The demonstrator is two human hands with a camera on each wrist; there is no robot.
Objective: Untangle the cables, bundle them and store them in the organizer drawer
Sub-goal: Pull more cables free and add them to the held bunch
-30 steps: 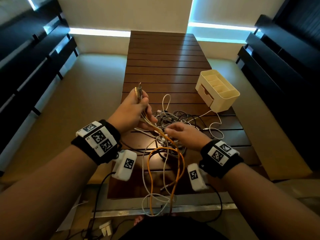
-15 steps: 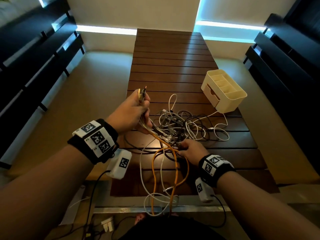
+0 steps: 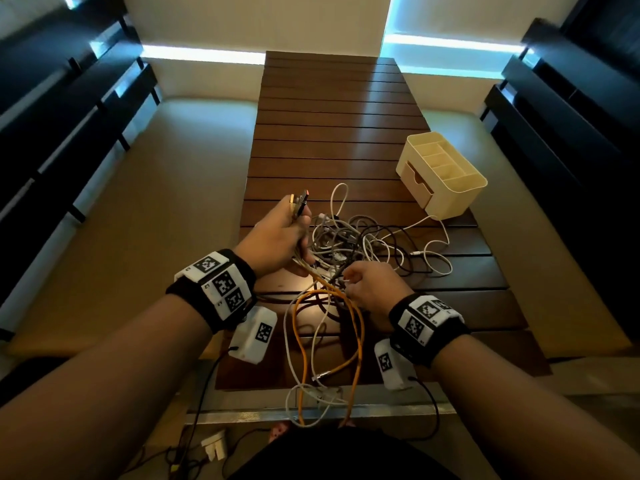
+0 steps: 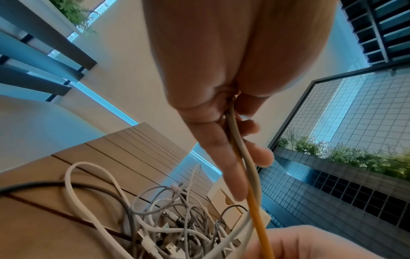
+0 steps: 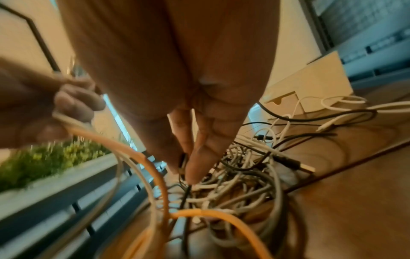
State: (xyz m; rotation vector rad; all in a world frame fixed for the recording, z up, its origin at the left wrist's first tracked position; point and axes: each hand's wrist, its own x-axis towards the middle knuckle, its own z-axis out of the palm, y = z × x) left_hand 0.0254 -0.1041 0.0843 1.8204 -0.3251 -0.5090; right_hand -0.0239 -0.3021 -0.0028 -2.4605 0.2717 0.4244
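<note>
A tangle of white, grey and black cables [image 3: 360,244] lies on the slatted wooden table [image 3: 329,133]. My left hand [image 3: 277,237] grips a bunch of cable ends, their plugs [image 3: 299,204] sticking up above the fist; an orange cable [image 4: 257,217] and a grey cable [image 4: 248,157] run down from it. My right hand [image 3: 372,284] pinches a dark plug [image 5: 183,162] at the near edge of the tangle. The orange cable [image 3: 358,327] loops over the table's near edge. The cream organizer [image 3: 450,199] stands at the right, its drawer [image 3: 415,183] pushed in.
A white cable [image 3: 440,251] trails from the tangle to the organizer's base. Dark slatted benches [image 3: 69,133] flank the table on both sides. A white adapter [image 3: 214,448] and cords lie on the floor below the near edge.
My right hand drew back toward me and then returned to the tangle's near edge, now pinching a dark plug. The left hand kept its bunch of cable ends, hardly moving.
</note>
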